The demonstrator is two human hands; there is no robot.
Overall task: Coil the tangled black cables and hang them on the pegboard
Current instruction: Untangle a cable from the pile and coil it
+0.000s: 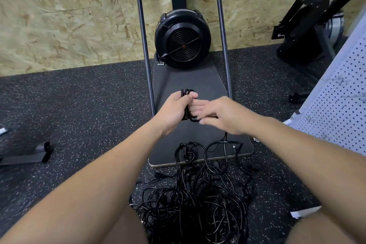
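- left hand (174,112) is wrapped around a small coil (187,105) of black cable, held above the machine's base plate (198,81)
- right hand (219,114) pinches the strand feeding that coil
- tangled cable pile (196,200) sits on the floor by the plate's near edge
- pegboard (336,101) leans at the right

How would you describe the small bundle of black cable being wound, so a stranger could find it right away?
Start at the big round black fan housing against the chipboard wall, then come down its flat dark base plate. Above that plate, the left hand grips a small tight coil of black cable. Unlike the loose tangled black cable pile on the floor, it is neatly looped and held up.
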